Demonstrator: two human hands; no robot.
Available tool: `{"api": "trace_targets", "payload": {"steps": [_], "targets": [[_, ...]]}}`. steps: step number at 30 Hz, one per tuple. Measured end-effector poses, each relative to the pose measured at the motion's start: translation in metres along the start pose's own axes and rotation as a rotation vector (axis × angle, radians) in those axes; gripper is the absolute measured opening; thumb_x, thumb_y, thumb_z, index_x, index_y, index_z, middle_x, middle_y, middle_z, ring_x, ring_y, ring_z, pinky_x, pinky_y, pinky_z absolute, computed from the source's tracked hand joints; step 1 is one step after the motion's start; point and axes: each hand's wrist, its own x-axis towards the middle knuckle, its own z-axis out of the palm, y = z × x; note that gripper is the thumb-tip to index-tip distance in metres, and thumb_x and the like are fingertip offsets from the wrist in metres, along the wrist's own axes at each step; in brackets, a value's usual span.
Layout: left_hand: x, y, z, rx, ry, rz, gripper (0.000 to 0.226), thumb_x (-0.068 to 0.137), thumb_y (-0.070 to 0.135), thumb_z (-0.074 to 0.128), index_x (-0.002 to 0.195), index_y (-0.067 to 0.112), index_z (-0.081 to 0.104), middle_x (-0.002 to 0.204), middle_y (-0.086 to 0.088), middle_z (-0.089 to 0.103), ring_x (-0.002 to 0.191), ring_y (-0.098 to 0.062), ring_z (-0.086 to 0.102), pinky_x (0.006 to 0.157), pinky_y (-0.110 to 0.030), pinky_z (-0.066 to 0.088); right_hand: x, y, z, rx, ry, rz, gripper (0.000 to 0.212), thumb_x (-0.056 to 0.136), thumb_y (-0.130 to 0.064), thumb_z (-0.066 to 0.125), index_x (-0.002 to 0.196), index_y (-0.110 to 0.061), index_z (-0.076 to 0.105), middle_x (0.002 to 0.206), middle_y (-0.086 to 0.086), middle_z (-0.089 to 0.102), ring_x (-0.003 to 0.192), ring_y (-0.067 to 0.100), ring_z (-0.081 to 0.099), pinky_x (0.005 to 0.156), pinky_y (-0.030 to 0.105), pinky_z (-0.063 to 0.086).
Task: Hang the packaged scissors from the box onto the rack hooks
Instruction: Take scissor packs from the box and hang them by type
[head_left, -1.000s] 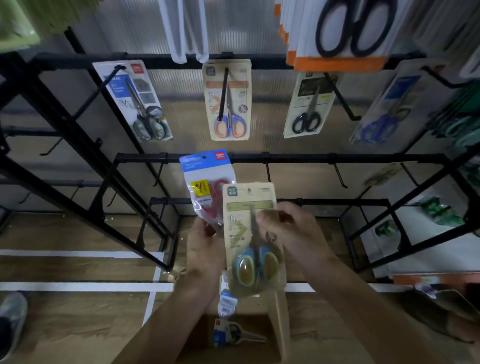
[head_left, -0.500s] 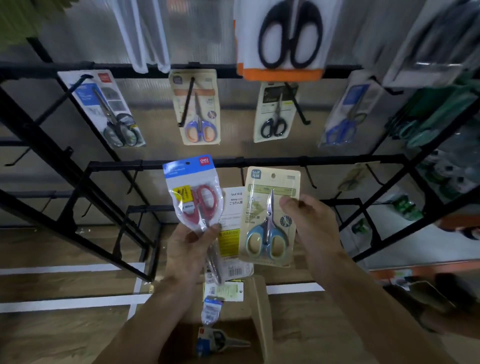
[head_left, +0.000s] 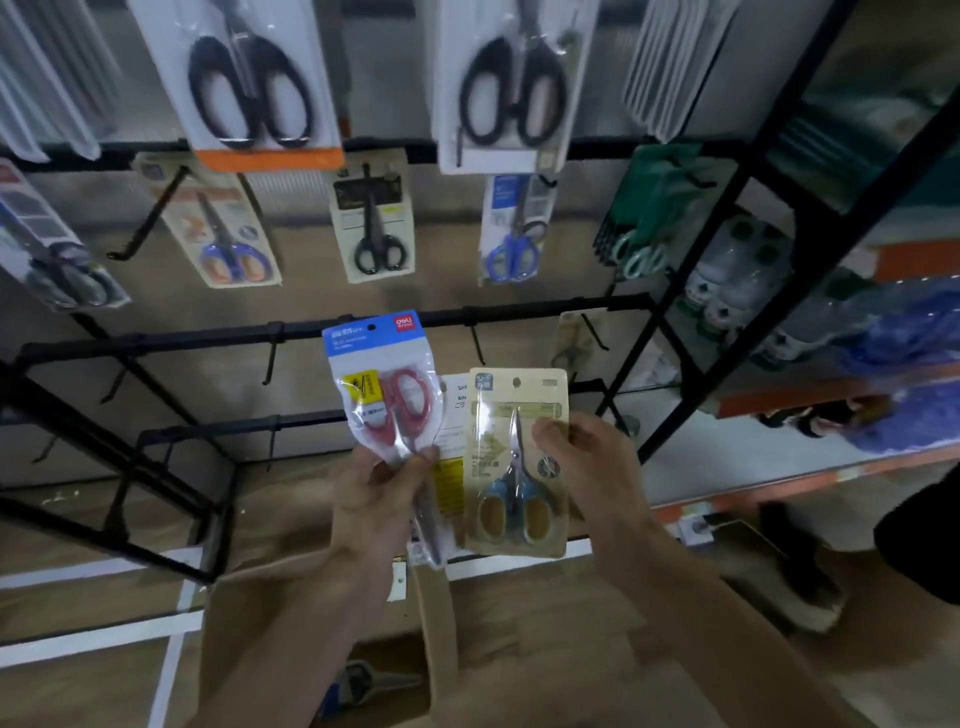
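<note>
My left hand (head_left: 382, 499) pinches a clear pack of red-handled scissors (head_left: 387, 395) with a blue header, and a white-backed pack (head_left: 451, 441) sits behind it. My right hand (head_left: 592, 467) grips the right edge of a beige card with blue-and-yellow scissors (head_left: 514, 462). Both packs are upright in front of the black rack's middle bar (head_left: 208, 338), whose bare hooks (head_left: 270, 358) point at me. The open cardboard box (head_left: 441, 623) stands below my arms, with another pack (head_left: 363, 680) lying inside.
Packaged scissors hang on the upper bars: black-handled ones (head_left: 249, 88), a small black pair (head_left: 376, 223), blue pairs (head_left: 511, 234) and a blue-orange pair (head_left: 228, 234). A shelf unit (head_left: 779, 291) with goods stands at the right. A person's dark sleeve (head_left: 919, 540) shows at the right edge.
The view has tilted up and to the right, closer to the rack. Both hands have risen with their packs, and the beige card has come away from the left hand's bundle.
</note>
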Motion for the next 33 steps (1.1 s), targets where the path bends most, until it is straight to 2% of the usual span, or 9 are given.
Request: {"api": "trace_targets", "payload": {"steps": [3,9,12,17,20,23,26,30,33], "targets": [[-0.013,0.001,0.021,-0.018,0.010,-0.008,0.019,0.090,0.011,0.074,0.109,0.014,0.072,0.100,-0.006,0.077,0.097,-0.029,0.072,0.092,-0.055,0.057,-0.008,0.013,-0.013,-0.095,-0.071,-0.008,0.020,0.091,-0.023,0.064,0.078,-0.008,0.064,0.075,0.009,0.066,0.063,0.017,0.057,0.053,0.023,0.043],[-0.033,-0.018,0.056,-0.077,-0.017,0.000,0.027,0.090,0.004,0.072,0.116,0.007,0.071,0.107,-0.011,0.077,0.098,-0.027,0.073,0.093,-0.050,0.058,-0.006,0.045,-0.040,-0.079,-0.045,0.029,0.013,0.092,-0.020,0.063,0.079,-0.021,0.067,0.081,-0.006,0.071,0.072,0.009,0.066,0.063,0.024,0.052],[-0.031,-0.032,0.061,-0.048,-0.014,0.000,0.023,0.088,0.006,0.075,0.109,0.015,0.073,0.103,-0.007,0.077,0.101,-0.029,0.072,0.095,-0.057,0.056,0.000,0.054,-0.050,-0.042,-0.007,0.055,0.015,0.092,-0.018,0.063,0.078,-0.017,0.069,0.073,-0.006,0.068,0.059,0.000,0.058,0.046,0.010,0.040],[-0.025,-0.047,0.060,-0.061,-0.003,-0.044,0.015,0.089,0.009,0.075,0.101,0.018,0.074,0.097,-0.002,0.079,0.096,-0.025,0.075,0.093,-0.057,0.057,0.013,0.061,-0.055,0.014,0.011,0.104,0.023,0.093,-0.022,0.061,0.075,-0.012,0.069,0.071,0.007,0.068,0.062,0.012,0.058,0.055,0.023,0.043],[-0.024,-0.047,0.064,-0.062,-0.015,-0.049,0.016,0.089,0.007,0.074,0.103,0.015,0.073,0.098,-0.002,0.079,0.092,-0.022,0.076,0.092,-0.054,0.059,0.020,0.064,-0.060,0.043,0.019,0.096,0.023,0.096,-0.023,0.059,0.077,-0.014,0.067,0.069,-0.004,0.066,0.059,0.002,0.059,0.051,0.016,0.044],[-0.020,-0.045,0.069,-0.036,-0.017,-0.072,0.014,0.088,0.009,0.075,0.099,0.018,0.073,0.096,0.002,0.079,0.092,-0.023,0.076,0.093,-0.055,0.057,0.028,0.067,-0.069,0.076,0.044,0.128,0.021,0.098,-0.026,0.059,0.084,-0.013,0.068,0.078,-0.002,0.067,0.067,0.011,0.060,0.047,0.014,0.044],[-0.010,-0.044,0.080,-0.027,-0.007,-0.076,0.016,0.087,0.010,0.077,0.099,0.020,0.073,0.098,0.002,0.079,0.097,-0.025,0.074,0.096,-0.057,0.055,0.044,0.070,-0.077,0.076,0.065,0.138,0.020,0.099,-0.023,0.058,0.085,-0.010,0.064,0.075,0.000,0.061,0.064,0.009,0.053,0.038,0.005,0.034],[0.017,-0.049,0.103,-0.037,0.040,-0.086,0.015,0.083,0.014,0.082,0.087,0.026,0.074,0.093,0.001,0.079,0.097,-0.028,0.073,0.095,-0.059,0.055,0.077,0.070,-0.079,0.125,0.075,0.181,0.017,0.099,-0.019,0.057,0.085,-0.013,0.064,0.075,0.000,0.062,0.063,0.009,0.055,0.037,0.007,0.037],[0.042,-0.051,0.120,-0.057,0.025,-0.101,0.016,0.084,0.015,0.081,0.092,0.026,0.073,0.092,0.005,0.078,0.098,-0.026,0.073,0.096,-0.058,0.055,0.115,0.069,-0.080,0.148,0.120,0.224,0.014,0.099,-0.019,0.057,0.090,-0.015,0.066,0.080,0.002,0.066,0.065,0.011,0.059,0.046,0.015,0.047]]}}
